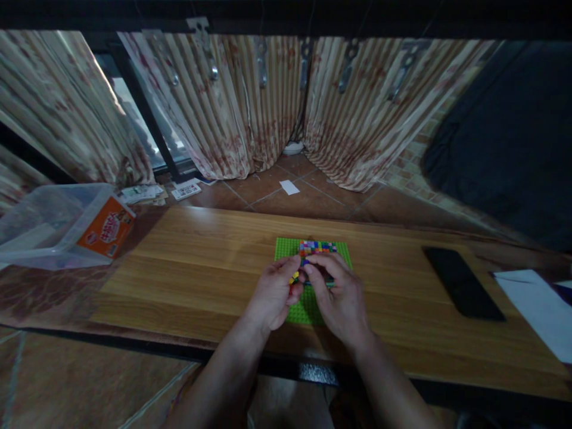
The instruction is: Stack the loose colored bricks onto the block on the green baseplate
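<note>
A bright green studded baseplate (306,313) lies on the wooden board beneath both hands. Rows of small multicoloured toy bricks (318,245) cover part of its far half, partly hidden by my fingers. My left hand (273,291) is closed around several small bricks, of which a yellow brick (294,277) and some red show between the fingers. My right hand (340,292) meets it just above the plate, thumb and fingertips pinched on a small dark blue brick (304,262). The left thumb and fingertip are close beside that brick; whether they touch it I cannot tell.
A black phone-like slab (463,283) lies on the board (187,280) to the right, with white paper (536,304) beyond it. At the left stands a clear plastic bin (58,208) with an orange label. Curtains and tiled floor are behind.
</note>
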`<state>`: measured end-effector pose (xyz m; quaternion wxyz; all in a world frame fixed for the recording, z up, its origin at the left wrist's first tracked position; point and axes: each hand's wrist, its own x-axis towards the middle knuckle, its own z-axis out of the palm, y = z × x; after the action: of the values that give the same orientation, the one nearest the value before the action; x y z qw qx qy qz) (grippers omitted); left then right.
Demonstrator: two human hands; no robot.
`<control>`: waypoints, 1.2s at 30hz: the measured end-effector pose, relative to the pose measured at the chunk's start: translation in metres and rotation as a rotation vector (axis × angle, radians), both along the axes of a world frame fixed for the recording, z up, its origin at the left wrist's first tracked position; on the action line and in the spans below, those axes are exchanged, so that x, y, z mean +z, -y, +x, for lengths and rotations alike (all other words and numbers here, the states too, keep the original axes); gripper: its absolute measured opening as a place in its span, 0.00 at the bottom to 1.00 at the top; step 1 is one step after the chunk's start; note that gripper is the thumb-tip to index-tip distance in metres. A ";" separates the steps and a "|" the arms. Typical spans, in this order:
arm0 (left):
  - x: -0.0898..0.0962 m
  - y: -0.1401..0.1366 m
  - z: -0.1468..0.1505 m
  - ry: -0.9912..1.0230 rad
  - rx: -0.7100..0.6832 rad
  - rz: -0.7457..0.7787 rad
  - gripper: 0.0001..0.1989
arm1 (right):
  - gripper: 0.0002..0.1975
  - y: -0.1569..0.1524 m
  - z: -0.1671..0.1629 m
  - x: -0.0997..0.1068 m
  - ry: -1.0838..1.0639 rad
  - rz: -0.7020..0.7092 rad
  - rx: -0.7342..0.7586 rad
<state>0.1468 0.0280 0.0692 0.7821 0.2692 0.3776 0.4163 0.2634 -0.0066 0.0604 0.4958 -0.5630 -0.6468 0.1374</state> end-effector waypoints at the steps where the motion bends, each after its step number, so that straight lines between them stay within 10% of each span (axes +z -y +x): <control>1: 0.000 0.000 0.000 -0.002 0.000 0.005 0.16 | 0.06 0.000 -0.001 0.001 -0.029 -0.008 0.006; 13: 0.003 -0.003 -0.007 0.060 -0.070 -0.070 0.13 | 0.05 -0.003 0.021 0.000 -0.374 -0.039 0.028; 36: 0.004 -0.014 -0.018 0.069 0.004 -0.132 0.08 | 0.04 0.002 0.071 -0.020 0.046 -0.192 0.042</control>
<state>0.1285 0.0420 0.0736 0.8098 0.2018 0.3775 0.4013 0.3348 -0.0083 0.0402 0.4218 -0.5971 -0.6535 0.1963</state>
